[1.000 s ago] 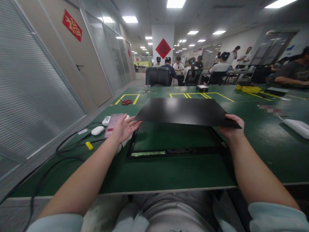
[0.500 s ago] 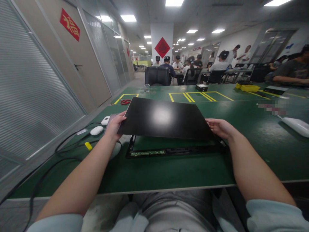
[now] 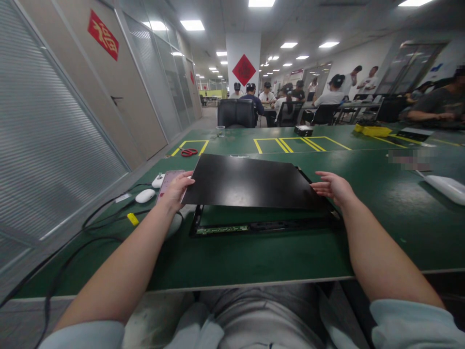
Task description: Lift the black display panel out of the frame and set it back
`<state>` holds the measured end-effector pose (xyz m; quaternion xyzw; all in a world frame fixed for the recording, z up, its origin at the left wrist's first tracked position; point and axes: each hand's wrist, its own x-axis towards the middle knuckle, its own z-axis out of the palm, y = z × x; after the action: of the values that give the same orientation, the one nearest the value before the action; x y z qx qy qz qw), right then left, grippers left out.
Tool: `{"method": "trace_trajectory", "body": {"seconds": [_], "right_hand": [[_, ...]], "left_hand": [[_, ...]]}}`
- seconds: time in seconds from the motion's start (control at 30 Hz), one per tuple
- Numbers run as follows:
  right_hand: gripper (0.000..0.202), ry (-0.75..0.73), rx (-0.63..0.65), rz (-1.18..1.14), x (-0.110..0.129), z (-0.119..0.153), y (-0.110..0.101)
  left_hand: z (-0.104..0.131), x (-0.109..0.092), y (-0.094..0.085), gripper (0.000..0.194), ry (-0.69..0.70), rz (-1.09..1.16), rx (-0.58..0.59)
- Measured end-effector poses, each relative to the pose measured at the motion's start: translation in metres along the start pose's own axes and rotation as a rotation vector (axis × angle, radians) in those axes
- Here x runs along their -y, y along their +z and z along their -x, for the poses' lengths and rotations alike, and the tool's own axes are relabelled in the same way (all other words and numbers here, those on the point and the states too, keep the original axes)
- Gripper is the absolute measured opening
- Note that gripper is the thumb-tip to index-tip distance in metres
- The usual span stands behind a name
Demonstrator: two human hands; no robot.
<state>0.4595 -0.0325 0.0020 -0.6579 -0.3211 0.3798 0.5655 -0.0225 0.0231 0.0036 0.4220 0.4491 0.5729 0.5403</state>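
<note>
Black flat panel (image 3: 247, 184) is held at a tilt above a black rectangular frame (image 3: 290, 226), its left side raised and its right end lowered over the frame's right part. The panel's left edge is gripped by the fingers of the left hand (image 3: 176, 192). The fingers of the right hand (image 3: 336, 188) are spread open at the panel's right edge; whether contact is made there cannot be told. The frame is laid on a green surface (image 3: 254, 264), and a green circuit board strip (image 3: 222, 230) is exposed along its near side. Beside the left hand, a smartphone (image 3: 170, 181) is partly covered by it. Farther left, a white rounded object (image 3: 145, 196) and a small yellow piece (image 3: 132, 219) are seen near black cables (image 3: 95, 225). Red-handled scissors (image 3: 189, 152) are placed beyond the phone.
</note>
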Motion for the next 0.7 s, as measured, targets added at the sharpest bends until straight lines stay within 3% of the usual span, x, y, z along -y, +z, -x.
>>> {"method": "trace_trajectory", "body": {"seconds": [0.3,0.53,0.7], "right_hand": [[0.046,0.002,-0.045,0.178,-0.006,-0.010,-0.006],[0.035,-0.028,-0.095,0.213,-0.006,-0.007,-0.003],[0.033,-0.029,-0.107,0.231,-0.007,-0.007,-0.001]], "left_hand": [[0.011,0.001,0.011,0.055,-0.048,-0.054,0.031],[0.005,0.009,0.010,0.046,-0.065,-0.101,-0.072],[0.008,0.006,0.008,0.043,-0.067,-0.130,-0.011]]}}
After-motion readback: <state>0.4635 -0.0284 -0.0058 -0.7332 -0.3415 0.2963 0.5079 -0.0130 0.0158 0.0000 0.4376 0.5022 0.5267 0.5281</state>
